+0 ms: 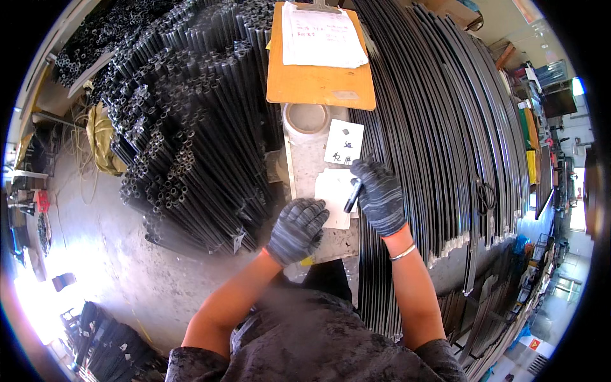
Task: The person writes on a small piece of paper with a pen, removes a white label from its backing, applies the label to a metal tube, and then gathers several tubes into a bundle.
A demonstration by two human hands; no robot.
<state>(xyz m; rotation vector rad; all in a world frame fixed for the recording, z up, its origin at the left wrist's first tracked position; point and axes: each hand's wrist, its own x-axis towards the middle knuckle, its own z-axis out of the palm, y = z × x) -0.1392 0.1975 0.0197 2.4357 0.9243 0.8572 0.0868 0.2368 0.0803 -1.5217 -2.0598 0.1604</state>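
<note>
In my right hand [382, 198], gloved in grey and black knit, a dark marker pen [352, 197] is gripped with one end pointing down toward blank white cards [330, 191]. My left hand [296, 230], in a matching glove, rests at the near left edge of those cards, its fingers laid forward and close together. Just beyond the blank cards lies a white card with black handwriting [344, 142]. A roll of clear tape [307, 119] sits farther back, below a wooden clipboard [320, 86] holding written sheets [324, 38].
Bundled black metal tubes [203, 134] stand densely to the left of the narrow work surface [304, 167]. Long dark bars [433, 140] lie side by side on the right, with black-handled scissors [486, 196] on them. Another dark bundle [111, 344] is at lower left.
</note>
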